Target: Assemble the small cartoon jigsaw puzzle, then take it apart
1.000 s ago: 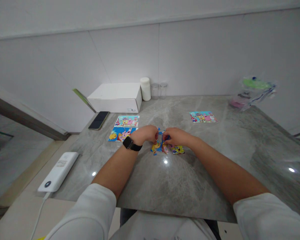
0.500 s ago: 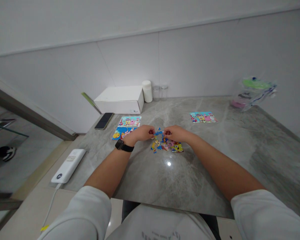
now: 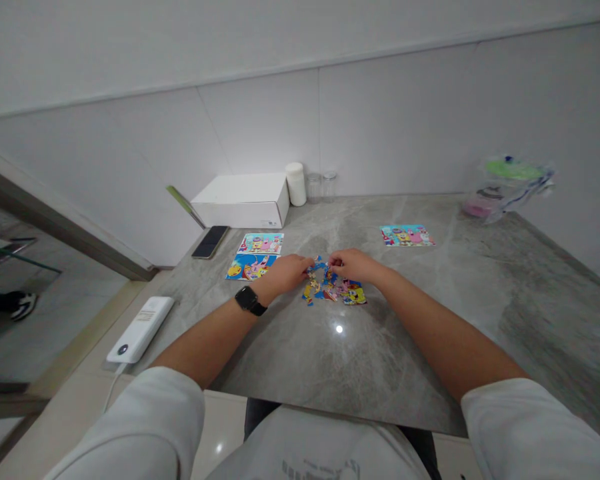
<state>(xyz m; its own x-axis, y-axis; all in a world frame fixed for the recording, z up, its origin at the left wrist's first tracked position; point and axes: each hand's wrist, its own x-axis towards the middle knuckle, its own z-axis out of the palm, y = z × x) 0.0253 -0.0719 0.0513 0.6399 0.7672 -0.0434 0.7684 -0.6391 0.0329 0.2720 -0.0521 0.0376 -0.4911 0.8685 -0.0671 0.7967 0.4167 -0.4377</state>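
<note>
Small jigsaw puzzle pieces (image 3: 325,291), mostly blue, yellow and pink, lie in a loose cluster on the grey table. At the right of the cluster, a joined patch (image 3: 354,295) shows a yellow cartoon figure. My left hand (image 3: 291,272), with a black watch on its wrist, reaches the cluster's upper left edge. Its fingers are closed, and what they hold is hidden. On the opposite side my right hand (image 3: 356,265) pinches at a blue puzzle piece (image 3: 329,273) with thumb and forefinger. The two hands are a short gap apart.
Left of my hands lie cartoon picture cards (image 3: 253,265) and a phone (image 3: 211,242). Behind stand a white box (image 3: 243,202), a white cylinder (image 3: 295,185) and clear jars (image 3: 322,188). Rightward are another card (image 3: 407,235) and a plastic bag (image 3: 503,190). A power bank (image 3: 143,330) rests at the left edge.
My left hand has moved slightly right to the edge of the pieces, its wrist turning so the watch face shows more. My right hand has barely shifted. The camera view has moved slightly.
</note>
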